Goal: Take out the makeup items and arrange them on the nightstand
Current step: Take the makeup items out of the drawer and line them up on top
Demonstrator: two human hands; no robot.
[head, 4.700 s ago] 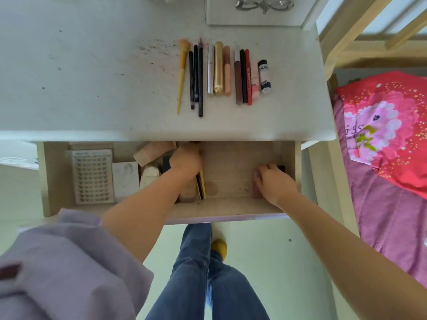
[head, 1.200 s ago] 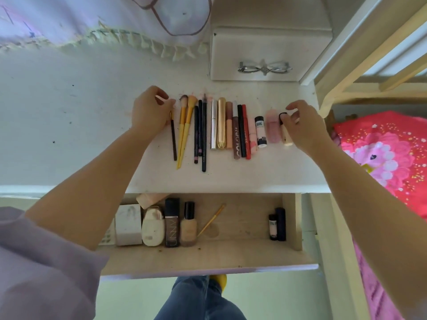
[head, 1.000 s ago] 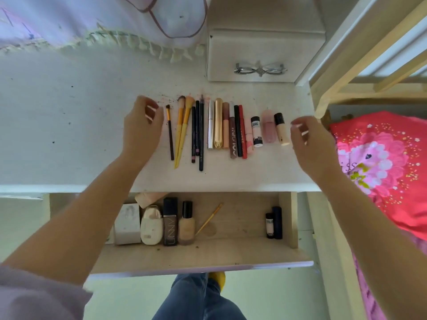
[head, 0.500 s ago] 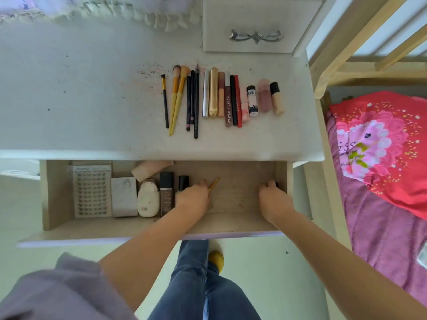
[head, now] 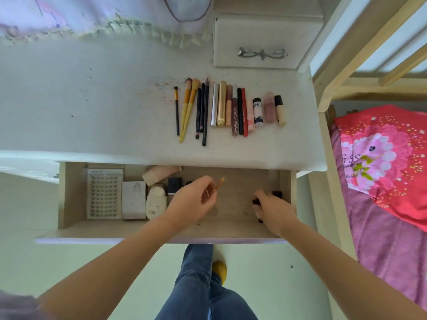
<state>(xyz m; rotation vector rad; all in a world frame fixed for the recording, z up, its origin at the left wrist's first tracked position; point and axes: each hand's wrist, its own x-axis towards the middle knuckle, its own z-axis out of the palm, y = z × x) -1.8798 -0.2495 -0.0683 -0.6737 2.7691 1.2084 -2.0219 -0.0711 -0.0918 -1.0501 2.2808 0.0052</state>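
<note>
A row of makeup items (head: 228,109) lies side by side on the white nightstand (head: 92,107): brushes, pencils, tubes and small bottles. Below it the drawer (head: 69,199) stands pulled out. My left hand (head: 193,202) is inside the drawer and pinches a thin yellow brush (head: 219,183), lifted and blurred. My right hand (head: 273,209) grips a small dark tube (head: 256,202) at the drawer's right end, with another black tube (head: 277,194) just behind it. A white compact (head: 156,200), a black-capped bottle (head: 174,184) and a beige tube (head: 159,174) lie left of my left hand.
A lash tray (head: 104,194) and a white box (head: 134,199) fill the drawer's left side. A small chest with a metal handle (head: 262,53) stands at the back of the nightstand. A bed with pink bedding (head: 381,162) is on the right.
Both hands left the row on the nightstand and went down into the drawer. My left hand has lifted the yellow brush; my right hand has closed on a dark tube.
</note>
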